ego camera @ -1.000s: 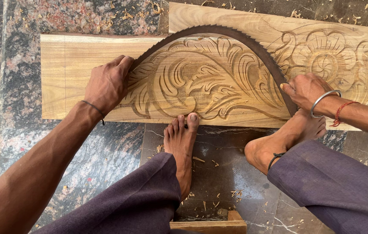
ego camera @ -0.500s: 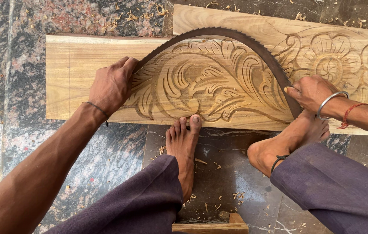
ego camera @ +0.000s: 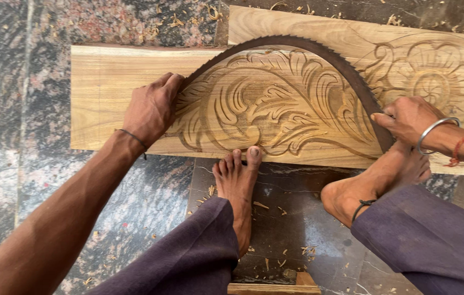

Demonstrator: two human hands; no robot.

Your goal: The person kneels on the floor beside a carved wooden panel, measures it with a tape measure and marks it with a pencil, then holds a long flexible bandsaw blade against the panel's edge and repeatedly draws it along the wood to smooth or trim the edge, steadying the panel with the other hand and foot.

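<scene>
A long wooden plank [ego camera: 101, 98] with a carved leaf pattern [ego camera: 265, 104] lies on the stone floor. A thin dark toothed saw blade [ego camera: 297, 43] is bent into an arch over the carving. My left hand [ego camera: 150, 109] grips the blade's left end on the plank. My right hand [ego camera: 406, 117], with a metal bangle and red thread at the wrist, pinches the blade's right end. My left foot [ego camera: 237, 186] has its toes against the plank's near edge. My right foot [ego camera: 374, 183] lies beside it under my right hand.
A second carved plank [ego camera: 434, 71] with a flower motif lies behind and to the right. Wood shavings are scattered on the dark mottled stone floor [ego camera: 19, 136]. A small wooden piece [ego camera: 275, 287] sits at the bottom edge between my legs.
The view has shifted slightly, so the plank sits a little lower and further right in frame. Both hands stay on the ends of the bent blade.
</scene>
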